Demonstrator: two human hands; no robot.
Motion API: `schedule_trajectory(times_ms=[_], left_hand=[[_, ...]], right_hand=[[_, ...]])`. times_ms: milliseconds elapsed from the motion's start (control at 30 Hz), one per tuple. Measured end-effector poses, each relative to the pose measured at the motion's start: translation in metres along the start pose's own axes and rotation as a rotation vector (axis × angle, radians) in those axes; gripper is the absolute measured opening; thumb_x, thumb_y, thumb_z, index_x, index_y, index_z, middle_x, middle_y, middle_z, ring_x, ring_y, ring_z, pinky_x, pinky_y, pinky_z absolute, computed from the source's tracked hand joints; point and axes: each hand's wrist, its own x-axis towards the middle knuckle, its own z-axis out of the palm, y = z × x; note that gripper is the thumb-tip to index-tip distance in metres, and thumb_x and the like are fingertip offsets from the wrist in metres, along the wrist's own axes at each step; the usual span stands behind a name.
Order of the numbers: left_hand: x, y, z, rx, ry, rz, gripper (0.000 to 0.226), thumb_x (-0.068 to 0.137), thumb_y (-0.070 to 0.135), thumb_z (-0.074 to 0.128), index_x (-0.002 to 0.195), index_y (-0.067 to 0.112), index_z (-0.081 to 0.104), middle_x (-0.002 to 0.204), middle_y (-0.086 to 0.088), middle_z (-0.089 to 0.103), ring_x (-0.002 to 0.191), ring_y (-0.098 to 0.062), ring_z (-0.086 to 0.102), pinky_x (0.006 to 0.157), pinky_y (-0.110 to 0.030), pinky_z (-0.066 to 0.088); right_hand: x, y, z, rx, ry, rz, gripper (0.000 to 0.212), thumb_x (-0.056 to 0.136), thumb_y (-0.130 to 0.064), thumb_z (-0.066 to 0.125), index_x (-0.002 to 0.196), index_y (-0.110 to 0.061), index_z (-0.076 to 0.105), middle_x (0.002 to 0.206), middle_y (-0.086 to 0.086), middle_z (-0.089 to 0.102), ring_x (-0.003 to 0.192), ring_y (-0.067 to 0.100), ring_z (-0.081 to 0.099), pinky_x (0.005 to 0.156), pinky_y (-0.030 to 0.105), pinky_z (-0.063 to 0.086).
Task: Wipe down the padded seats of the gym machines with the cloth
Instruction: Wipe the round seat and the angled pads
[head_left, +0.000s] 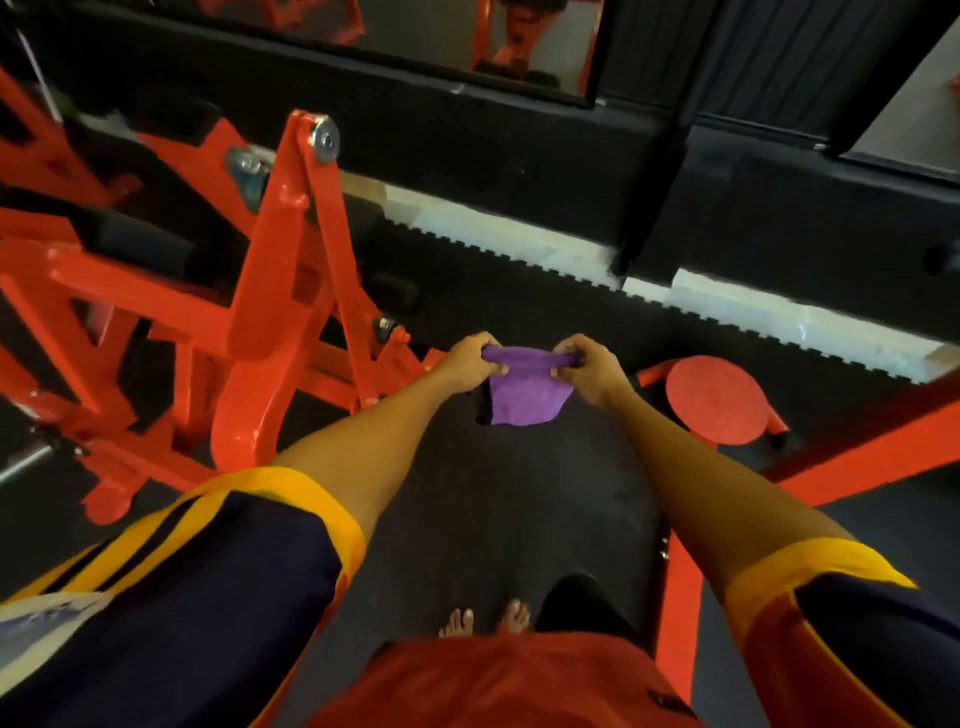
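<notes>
At ten o'clock from the hands stands the orange machine frame (291, 291), its black seat pads (140, 244) up and left behind the bars, nearer the left hand (470, 361) than the right. Both hands pinch the top edge of the purple cloth (524, 395), stretched side to side between them and hanging above the dark rubber floor (519, 493). At three o'clock sits an orange round disc (714, 400), while the frame's upright bars probably block a straight reach for the right hand (589, 366).
</notes>
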Motion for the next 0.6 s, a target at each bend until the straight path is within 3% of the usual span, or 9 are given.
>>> schedule_trajectory(times_ms=[200, 433, 600], left_hand=[[0.114, 0.001, -0.013, 0.027, 0.0, -0.044, 0.028, 0.087, 0.005, 0.074, 0.085, 0.023, 0.053, 0.097, -0.005, 0.061, 0.093, -0.021, 0.058, 0.086, -0.045, 0.05], [0.226, 0.027, -0.041, -0.063, 0.122, -0.142, 0.02, 0.09, 0.007, 0.072, 0.097, 0.016, 0.056, 0.099, -0.005, 0.062, 0.095, -0.02, 0.057, 0.078, -0.036, 0.044], [0.296, 0.024, -0.06, -0.167, 0.201, -0.216, 0.022, 0.095, 0.019, 0.068, 0.113, 0.009, 0.059, 0.112, -0.011, 0.063, 0.1, -0.02, 0.056, 0.081, -0.033, 0.042]], right_hand=[[0.131, 0.003, -0.024, -0.114, -0.151, -0.047, 0.026, 0.086, -0.008, 0.075, 0.1, -0.027, 0.065, 0.105, 0.0, 0.066, 0.1, 0.021, 0.063, 0.087, 0.034, 0.05], [0.275, -0.025, -0.058, -0.205, -0.241, -0.135, 0.031, 0.09, -0.01, 0.072, 0.119, -0.018, 0.065, 0.112, 0.002, 0.064, 0.103, 0.019, 0.059, 0.087, 0.032, 0.045], [0.37, -0.052, -0.065, -0.253, -0.292, -0.187, 0.031, 0.093, -0.014, 0.069, 0.123, -0.02, 0.062, 0.114, 0.0, 0.061, 0.104, 0.018, 0.056, 0.086, 0.032, 0.043]])
